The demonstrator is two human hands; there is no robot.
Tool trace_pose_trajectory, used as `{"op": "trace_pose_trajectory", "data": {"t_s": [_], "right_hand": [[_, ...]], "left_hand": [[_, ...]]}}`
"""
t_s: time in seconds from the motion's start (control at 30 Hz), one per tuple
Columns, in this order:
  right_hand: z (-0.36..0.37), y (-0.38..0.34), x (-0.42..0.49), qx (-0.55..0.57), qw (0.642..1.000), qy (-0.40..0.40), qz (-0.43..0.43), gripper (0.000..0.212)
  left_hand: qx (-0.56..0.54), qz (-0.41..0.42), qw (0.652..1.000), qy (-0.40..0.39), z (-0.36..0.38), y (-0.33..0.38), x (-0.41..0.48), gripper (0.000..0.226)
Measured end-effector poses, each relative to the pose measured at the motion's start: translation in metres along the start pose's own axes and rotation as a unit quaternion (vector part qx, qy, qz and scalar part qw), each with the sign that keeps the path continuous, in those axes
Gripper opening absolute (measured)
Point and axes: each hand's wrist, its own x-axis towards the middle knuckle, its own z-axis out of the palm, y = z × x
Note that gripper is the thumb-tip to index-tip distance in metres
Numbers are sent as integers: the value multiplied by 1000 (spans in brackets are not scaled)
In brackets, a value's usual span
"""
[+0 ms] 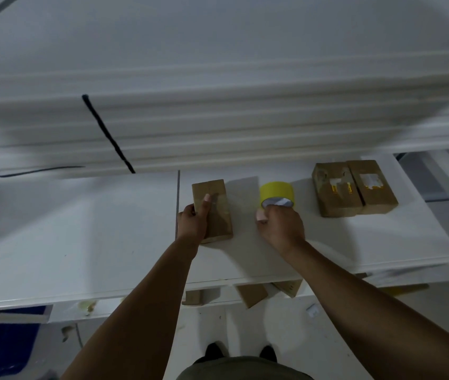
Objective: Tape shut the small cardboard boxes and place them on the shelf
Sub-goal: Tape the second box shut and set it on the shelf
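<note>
A small brown cardboard box (216, 207) lies on the white shelf top (108, 229), its flaps meeting along a middle seam. My left hand (192, 220) grips its near left side, thumb laid over the top. A strip of clear tape seems to run from the box toward a yellow tape roll (274, 193) standing just to the right. My right hand (281, 226) holds that roll from the near side, fingers curled over its lower edge.
Two more brown boxes (353, 187) with torn labels sit side by side at the far right of the shelf top. More boxes (252, 294) lie on a lower level under the front edge. A black cable (108, 135) crosses the white wall behind. A blue bin (4, 349) stands low left.
</note>
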Motion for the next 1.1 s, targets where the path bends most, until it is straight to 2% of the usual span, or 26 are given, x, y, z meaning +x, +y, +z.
{"op": "trace_pose_trajectory", "data": {"t_s": [0.07, 0.2, 0.33, 0.43, 0.53, 0.67, 0.8, 0.83, 0.9, 0.97, 1.03, 1.1], "right_hand": [[-3, -1, 3, 9, 1000, -2, 0, 35], [-5, -9, 8, 38, 999, 8, 9, 51], [-5, -13, 10, 83, 995, -1, 49, 37], [-8, -6, 11, 85, 996, -17, 24, 20], [-17, 7, 16, 59, 997, -42, -22, 42], [-24, 28, 10, 84, 992, -57, -71, 35], [-12, 37, -20, 158, 985, -72, -26, 43], [-9, 37, -26, 222, 971, -92, 0, 40], [-4, 30, -35, 398, 908, -119, 60, 22], [-2, 17, -36, 511, 849, -103, 80, 18], [-4, 1, -30, 542, 830, -92, 91, 14], [-9, -15, -20, 545, 825, -97, 112, 11]], "left_hand": [[-6, 4, 1000, -1, 0, 0, 0, 60], [-9, -3, 1000, -6, 0, -1, 0, 70], [-10, -13, 1000, -10, -2, -1, 0, 76], [-11, -15, 1000, -8, -1, 0, 0, 77], [-7, -14, 1000, -12, -3, 0, 1, 74], [-17, -9, 1000, -17, -4, -1, 1, 67], [-19, -5, 1000, -14, -4, -2, 2, 65], [-20, -5, 1000, -15, -4, -3, 1, 64], [-24, -6, 1000, -16, -4, -2, 0, 64], [-24, -8, 1000, -16, -4, -1, -2, 64], [-23, -8, 1000, -19, -5, 0, -3, 61], [-22, -7, 999, -22, -5, 1, -4, 60]]}}
